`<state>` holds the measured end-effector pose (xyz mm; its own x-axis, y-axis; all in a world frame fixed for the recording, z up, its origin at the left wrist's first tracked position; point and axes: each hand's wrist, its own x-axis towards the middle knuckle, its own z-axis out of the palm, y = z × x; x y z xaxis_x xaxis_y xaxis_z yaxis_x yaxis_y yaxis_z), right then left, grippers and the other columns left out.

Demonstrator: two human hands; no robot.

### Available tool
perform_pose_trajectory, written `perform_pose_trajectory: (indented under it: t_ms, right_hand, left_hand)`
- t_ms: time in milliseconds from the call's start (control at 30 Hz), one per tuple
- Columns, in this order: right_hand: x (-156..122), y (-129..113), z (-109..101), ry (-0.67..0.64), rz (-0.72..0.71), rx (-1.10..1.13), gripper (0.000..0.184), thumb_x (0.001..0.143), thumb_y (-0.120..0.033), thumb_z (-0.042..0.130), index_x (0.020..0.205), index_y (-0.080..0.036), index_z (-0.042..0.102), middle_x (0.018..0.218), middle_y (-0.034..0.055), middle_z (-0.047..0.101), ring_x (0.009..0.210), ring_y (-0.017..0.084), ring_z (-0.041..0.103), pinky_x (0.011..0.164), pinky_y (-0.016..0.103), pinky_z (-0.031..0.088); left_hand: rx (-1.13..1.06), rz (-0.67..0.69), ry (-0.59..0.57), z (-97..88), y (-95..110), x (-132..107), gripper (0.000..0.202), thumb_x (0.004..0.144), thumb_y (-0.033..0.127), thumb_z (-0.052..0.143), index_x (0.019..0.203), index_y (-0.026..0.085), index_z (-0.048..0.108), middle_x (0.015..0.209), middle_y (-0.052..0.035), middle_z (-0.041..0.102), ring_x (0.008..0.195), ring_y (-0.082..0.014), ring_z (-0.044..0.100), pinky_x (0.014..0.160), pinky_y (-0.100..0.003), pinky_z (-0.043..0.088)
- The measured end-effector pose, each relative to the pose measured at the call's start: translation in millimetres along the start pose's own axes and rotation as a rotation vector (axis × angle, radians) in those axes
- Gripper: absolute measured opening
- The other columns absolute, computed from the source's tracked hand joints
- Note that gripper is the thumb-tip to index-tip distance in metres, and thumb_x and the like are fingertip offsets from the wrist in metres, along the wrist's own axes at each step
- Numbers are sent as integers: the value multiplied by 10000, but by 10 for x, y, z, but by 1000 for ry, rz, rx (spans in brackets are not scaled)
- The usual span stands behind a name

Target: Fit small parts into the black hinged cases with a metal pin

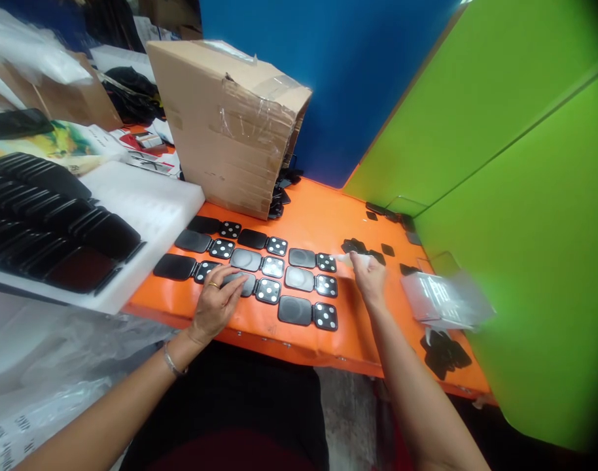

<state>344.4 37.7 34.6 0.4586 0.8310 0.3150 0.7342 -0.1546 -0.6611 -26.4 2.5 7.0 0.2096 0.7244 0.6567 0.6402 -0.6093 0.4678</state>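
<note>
My right hand [370, 278] is closed round a small white bottle with a narrow tip [348, 259], mostly covered by my fingers. Its tip points left, close over the dotted square of a black hinged piece [326, 263]. Several such pieces lie opened flat in columns, each a plain rounded panel joined to a smaller square with white dots. My left hand [216, 302], with a ring and a bracelet, has its fingers bent and apart. They rest over the plain panel of another hinged piece [268, 290], partly hiding it and the dotted square to its left.
On the orange table [318, 216] stands a tall cardboard box [230, 131]. Stacked black panels [48, 222] lie on white foam [152, 196] at left. Loose black pieces [446, 353] and a clear-wrapped packet [441, 301] lie at right, beside the green wall panel [539, 229].
</note>
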Motion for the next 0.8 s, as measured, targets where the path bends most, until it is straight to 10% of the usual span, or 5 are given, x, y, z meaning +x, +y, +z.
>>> perform_pose_trajectory:
  t_ms: [800]
  right_hand:
    - [87, -152, 49, -32, 108, -68, 401, 782, -558, 549, 740, -176, 662, 721, 119, 679, 792, 292, 632, 654, 334, 460]
  left_hand:
    - [5, -34, 9, 7, 5, 5, 239, 912, 143, 538, 1112, 206, 654, 1095, -84, 577, 1103, -236, 519, 974, -430, 471]
